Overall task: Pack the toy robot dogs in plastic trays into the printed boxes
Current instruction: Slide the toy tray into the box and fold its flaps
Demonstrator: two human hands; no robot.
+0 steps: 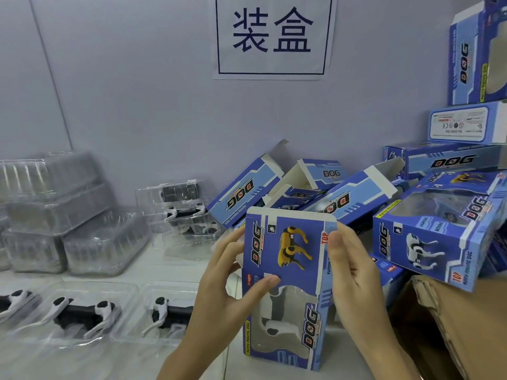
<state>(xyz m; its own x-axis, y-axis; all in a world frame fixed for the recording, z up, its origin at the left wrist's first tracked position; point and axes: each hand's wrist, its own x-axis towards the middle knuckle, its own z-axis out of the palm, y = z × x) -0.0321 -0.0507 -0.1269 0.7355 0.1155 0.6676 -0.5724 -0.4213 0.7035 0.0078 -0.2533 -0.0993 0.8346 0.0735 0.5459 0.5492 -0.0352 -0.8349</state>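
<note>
Both hands hold one printed box [285,286] upright over the counter's front edge, window facing the person: left hand [219,286] pinching its left side, right hand [354,272] clasping its right, likely steadying it for closing. A trayed robot dog [79,314] waits front-left.

Just two bare hands, left hand [219,281] and right hand [354,272], plus bare forearms running off the near edge. No gloves, rings or watch visible. Short plain nails, probably unpainted, though blurry. No sleeves showing.
</note>
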